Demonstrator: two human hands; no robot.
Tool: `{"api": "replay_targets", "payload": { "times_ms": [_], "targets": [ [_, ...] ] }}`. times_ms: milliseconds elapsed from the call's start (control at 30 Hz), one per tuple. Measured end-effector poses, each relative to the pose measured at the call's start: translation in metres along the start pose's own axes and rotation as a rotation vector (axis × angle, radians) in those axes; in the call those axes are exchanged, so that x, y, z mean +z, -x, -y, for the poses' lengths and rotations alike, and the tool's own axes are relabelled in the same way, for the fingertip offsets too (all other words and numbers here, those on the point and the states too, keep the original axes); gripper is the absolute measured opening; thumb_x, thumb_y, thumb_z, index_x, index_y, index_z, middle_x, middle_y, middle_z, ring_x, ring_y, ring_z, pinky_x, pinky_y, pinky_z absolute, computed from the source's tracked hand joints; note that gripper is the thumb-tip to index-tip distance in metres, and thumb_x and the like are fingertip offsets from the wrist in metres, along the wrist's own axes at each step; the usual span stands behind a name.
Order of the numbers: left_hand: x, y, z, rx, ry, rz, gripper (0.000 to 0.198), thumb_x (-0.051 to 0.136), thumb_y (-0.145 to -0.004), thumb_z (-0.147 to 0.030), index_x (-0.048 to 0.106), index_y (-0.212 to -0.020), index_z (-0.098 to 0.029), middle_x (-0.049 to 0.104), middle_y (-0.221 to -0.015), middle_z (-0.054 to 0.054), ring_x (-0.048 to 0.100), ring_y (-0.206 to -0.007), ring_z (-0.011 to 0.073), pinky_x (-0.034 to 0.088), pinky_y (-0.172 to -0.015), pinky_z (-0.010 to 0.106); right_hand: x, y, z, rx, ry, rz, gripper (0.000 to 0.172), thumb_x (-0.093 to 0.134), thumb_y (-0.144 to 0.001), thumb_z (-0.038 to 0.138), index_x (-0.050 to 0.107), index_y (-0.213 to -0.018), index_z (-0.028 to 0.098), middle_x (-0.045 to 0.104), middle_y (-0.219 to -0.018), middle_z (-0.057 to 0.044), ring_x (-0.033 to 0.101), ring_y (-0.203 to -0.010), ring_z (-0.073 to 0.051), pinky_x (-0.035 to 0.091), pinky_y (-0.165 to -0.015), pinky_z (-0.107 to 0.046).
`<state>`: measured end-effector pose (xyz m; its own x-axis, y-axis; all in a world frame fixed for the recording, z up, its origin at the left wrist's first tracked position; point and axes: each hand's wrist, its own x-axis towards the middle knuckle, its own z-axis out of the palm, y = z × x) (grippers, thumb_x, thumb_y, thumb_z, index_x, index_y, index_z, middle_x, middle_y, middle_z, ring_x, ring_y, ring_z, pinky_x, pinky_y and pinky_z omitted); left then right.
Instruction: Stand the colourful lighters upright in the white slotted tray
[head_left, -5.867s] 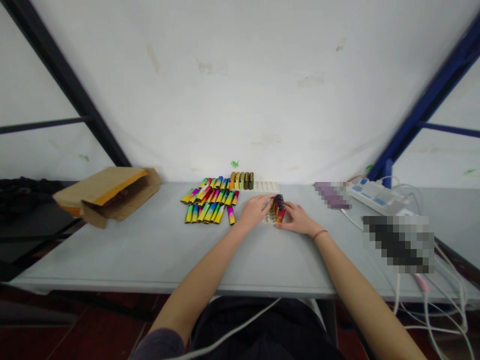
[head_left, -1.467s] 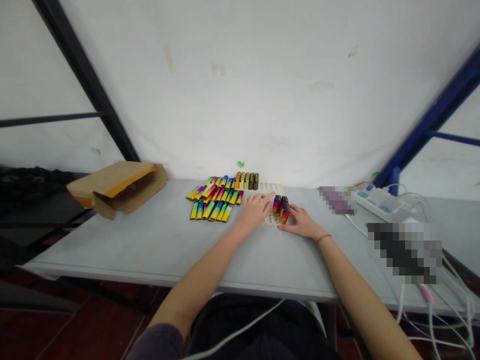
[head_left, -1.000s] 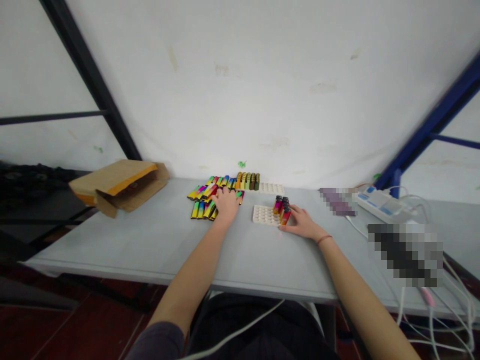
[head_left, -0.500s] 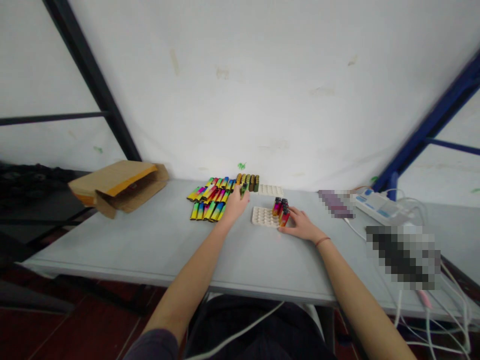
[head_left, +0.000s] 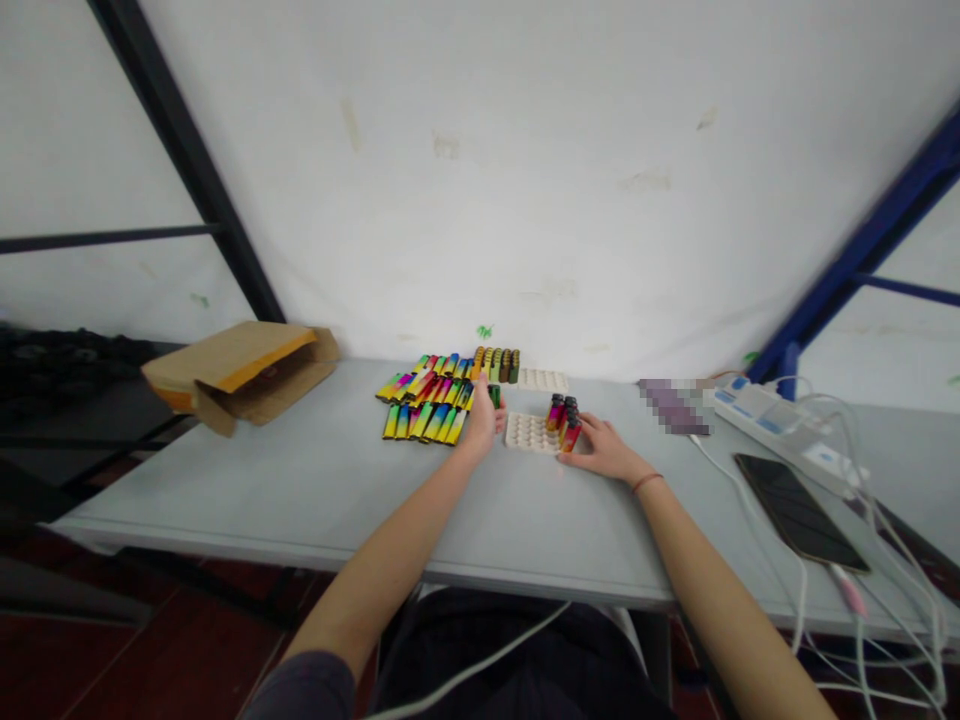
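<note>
My left hand (head_left: 484,425) is closed around a small green tube with a dark top (head_left: 494,395), just left of the near white tray (head_left: 529,434). Its fingers partly hide the tube. My right hand (head_left: 606,452) curves around the tray's right end, thumb on the near side and fingers behind, against red-and-purple tubes with black tops (head_left: 570,434) standing upright there. The rest of this tray shows open round pockets. Left of my left hand, several rainbow-coloured tubes (head_left: 424,422) lie in rows on the table.
Gold-topped tubes (head_left: 498,364) stand at the back beside a second white tray (head_left: 544,380). An open cardboard box (head_left: 240,370) lies at the left. At the right are a phone (head_left: 799,510), a power strip (head_left: 780,428) and white cables. A wall stands behind the table (head_left: 300,500).
My left hand has moved right and slightly nearer, from the lying rows toward the near tray, with the green tube in it. My right hand stays at the tray's right end.
</note>
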<state>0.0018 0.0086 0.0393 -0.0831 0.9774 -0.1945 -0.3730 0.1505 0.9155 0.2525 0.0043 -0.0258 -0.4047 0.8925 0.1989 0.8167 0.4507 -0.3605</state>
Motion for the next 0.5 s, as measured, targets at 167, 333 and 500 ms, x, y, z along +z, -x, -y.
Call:
{"api": "replay_targets", "payload": {
  "times_ms": [167, 333, 500],
  "targets": [
    [0.0025, -0.0009, 0.0032, 0.069, -0.012, -0.069, 0.046, 0.038, -0.097, -0.051, 0.039, -0.061, -0.023, 0.029, -0.045, -0.006, 0.023, -0.036, 0.0075, 0.016, -0.039, 0.021, 0.0, 0.0003, 0.0001, -0.007, 0.003, -0.004, 0.08, 0.068, -0.081, 0.068, 0.057, -0.143, 0.02, 0.052, -0.151, -0.021, 0.048, -0.14, -0.041, 0.029, -0.119, -0.063],
    [0.0022, -0.0005, 0.0065, 0.081, -0.035, -0.103, 0.041, 0.036, -0.098, -0.039, 0.038, -0.061, -0.023, 0.03, -0.045, -0.005, 0.026, -0.037, 0.0086, 0.017, -0.039, 0.02, -0.0017, 0.0002, 0.0021, -0.006, 0.003, 0.003, 0.079, 0.069, -0.081, 0.068, 0.057, -0.143, 0.02, 0.052, -0.151, -0.02, 0.047, -0.141, -0.04, 0.03, -0.119, -0.061],
    [0.0028, 0.0021, 0.0075, 0.052, -0.026, -0.091, 0.043, 0.034, -0.098, -0.044, 0.038, -0.061, -0.023, 0.029, -0.044, -0.006, 0.024, -0.036, 0.0085, 0.018, -0.038, 0.019, -0.0022, -0.0004, 0.0029, -0.001, 0.013, 0.012, 0.079, 0.069, -0.081, 0.068, 0.058, -0.142, 0.018, 0.052, -0.151, -0.021, 0.047, -0.141, -0.04, 0.03, -0.119, -0.061]
  ]
}}
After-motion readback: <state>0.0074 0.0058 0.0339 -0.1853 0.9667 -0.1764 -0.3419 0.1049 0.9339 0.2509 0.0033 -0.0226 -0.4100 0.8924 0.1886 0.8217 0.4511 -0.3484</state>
